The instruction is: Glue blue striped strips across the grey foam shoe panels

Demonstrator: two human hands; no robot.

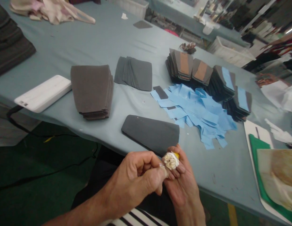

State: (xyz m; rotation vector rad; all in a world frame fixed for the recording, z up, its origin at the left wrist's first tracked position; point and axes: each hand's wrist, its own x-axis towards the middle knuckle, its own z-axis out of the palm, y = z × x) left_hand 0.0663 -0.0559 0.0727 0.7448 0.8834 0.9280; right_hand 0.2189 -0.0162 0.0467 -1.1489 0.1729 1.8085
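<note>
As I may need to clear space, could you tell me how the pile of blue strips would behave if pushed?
The blue strips look thin and some curl up, so they are probably light and floppy. They lie loose and crisscrossed, so a push would likely scatter or bunch them rather than slide the pile whole.

no legible text anywhere, small dark marks on white power bank [43, 93] unreadable

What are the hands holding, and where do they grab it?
A small whitish frayed lump with a yellow bit. The right hand grips it from below in its fingers; the left hand pinches its left side.
</note>
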